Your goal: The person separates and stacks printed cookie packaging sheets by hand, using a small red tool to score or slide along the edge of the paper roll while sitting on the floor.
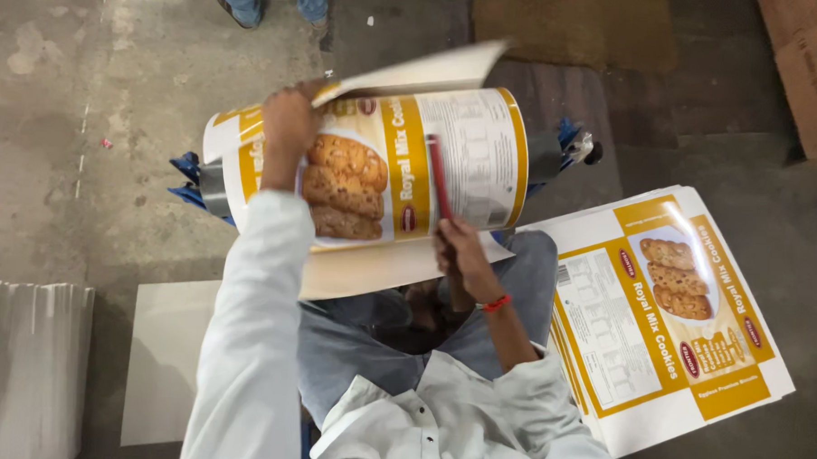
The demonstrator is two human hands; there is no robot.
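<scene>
**Printed carton sheet bent over a cylinder, seen from the worker's head**

Nearest the viewer, the right hand (462, 249) is closed around a red stick-like tool (439, 178), whose tip lies against the printed carton sheet (402, 166) just above that hand. The sheet, yellow and white with a picture of cookies, curves over a grey cylinder (213, 188) between the two hands, above the person's lap. The left hand (290, 126), farther out, pinches the sheet's far-left edge, where a plain flap (414, 71) lifts free. Judged by its smooth curve and the raised flap, the sheet is light, thin board: springy, glossy and probably slick on the printed face, and liable to crease if gripped mid-panel. Its edges and corners appear the safest places to hold. To the right of the right hand lies a stack of flat printed sheets (668, 320) on the floor. Beyond the left hand, another person's feet (271, 3) stand on the concrete.
</scene>
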